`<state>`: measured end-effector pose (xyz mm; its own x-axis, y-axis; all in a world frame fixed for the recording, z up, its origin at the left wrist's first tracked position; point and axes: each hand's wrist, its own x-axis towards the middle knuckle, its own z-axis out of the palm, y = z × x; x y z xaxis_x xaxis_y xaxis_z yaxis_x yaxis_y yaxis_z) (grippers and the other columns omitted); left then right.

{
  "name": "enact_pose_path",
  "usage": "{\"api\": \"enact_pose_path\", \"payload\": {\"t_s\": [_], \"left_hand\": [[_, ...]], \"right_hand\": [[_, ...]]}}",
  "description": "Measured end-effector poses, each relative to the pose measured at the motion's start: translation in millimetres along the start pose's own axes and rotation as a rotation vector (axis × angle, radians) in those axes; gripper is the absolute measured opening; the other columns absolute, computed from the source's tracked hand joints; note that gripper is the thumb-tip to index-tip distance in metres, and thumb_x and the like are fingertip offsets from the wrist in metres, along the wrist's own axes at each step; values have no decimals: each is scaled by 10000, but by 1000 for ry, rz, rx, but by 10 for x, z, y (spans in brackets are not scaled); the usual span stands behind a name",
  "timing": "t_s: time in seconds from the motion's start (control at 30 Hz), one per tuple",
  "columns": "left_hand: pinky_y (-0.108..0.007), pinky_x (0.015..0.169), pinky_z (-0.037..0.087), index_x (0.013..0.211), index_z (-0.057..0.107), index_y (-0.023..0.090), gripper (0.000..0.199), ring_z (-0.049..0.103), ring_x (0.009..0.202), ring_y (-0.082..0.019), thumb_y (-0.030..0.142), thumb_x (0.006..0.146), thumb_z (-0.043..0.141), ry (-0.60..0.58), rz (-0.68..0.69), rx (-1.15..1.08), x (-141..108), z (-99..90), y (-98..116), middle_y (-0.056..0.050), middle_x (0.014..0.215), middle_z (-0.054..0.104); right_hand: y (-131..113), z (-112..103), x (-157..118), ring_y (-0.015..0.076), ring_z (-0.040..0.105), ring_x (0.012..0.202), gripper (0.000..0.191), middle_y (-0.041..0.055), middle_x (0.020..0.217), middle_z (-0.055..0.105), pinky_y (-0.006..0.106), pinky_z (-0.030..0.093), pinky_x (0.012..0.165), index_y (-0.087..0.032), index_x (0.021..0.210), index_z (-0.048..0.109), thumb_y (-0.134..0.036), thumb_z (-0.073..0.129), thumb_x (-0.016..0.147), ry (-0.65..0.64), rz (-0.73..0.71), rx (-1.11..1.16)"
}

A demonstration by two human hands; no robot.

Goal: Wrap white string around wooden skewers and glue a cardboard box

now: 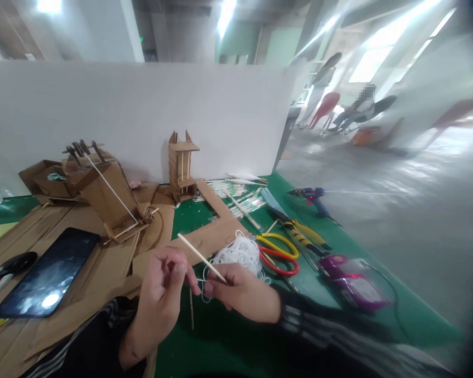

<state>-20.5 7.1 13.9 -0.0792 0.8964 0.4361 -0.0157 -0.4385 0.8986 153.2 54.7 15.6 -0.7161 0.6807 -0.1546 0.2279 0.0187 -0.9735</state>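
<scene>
My right hand (244, 294) grips a thin pale wooden stick (199, 253) between thumb and fingers, its free end slanting up to the left. A strand of white string (206, 298) loops just below the right fingertips and runs across to my left hand (163, 289). The left fingers are curled together around that string, though their exact grip is partly hidden. Behind the right hand lies a loose tangle of white string (240, 252). Another thin stick (192, 312) shows below the hands against the green table (205, 346).
Scissors with red and yellow handles (279, 268), yellow-black pliers (299, 233), a purple device (355, 283) and a glue gun (313, 197) lie right. Cardboard models (106, 194) (181, 168), sticks (228, 191) and a white panel (142, 110) stand behind. A tablet (51, 273) lies left.
</scene>
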Motion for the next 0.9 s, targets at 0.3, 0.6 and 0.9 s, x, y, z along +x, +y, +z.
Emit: {"api": "enact_pose_path", "payload": {"t_s": [0.3,0.6,0.9], "left_hand": [[-197,425,384,850,454,207,245,478,523,-67,72,794,652,334,155,-168,465,-411,294,40,791,525],[-216,515,449,940,516,207,261,507,560,-90,74,772,665,464,169,-119,618,-583,272,39,751,545],[-194,475,450,942,496,225,70,501,492,-63,255,904,546,58,-140,154,209,-225,-35,51,728,546]], "right_hand": [[244,-328,-69,59,378,396,354,-65,464,418,172,283,378,-155,717,548,-482,553,852,79,67,53],[342,-373,-40,59,377,398,394,-57,458,433,178,284,385,-138,712,574,-517,590,814,55,49,101],[158,-362,-122,41,358,362,421,-87,495,438,168,287,342,-130,1005,602,-496,629,798,202,38,142]]}}
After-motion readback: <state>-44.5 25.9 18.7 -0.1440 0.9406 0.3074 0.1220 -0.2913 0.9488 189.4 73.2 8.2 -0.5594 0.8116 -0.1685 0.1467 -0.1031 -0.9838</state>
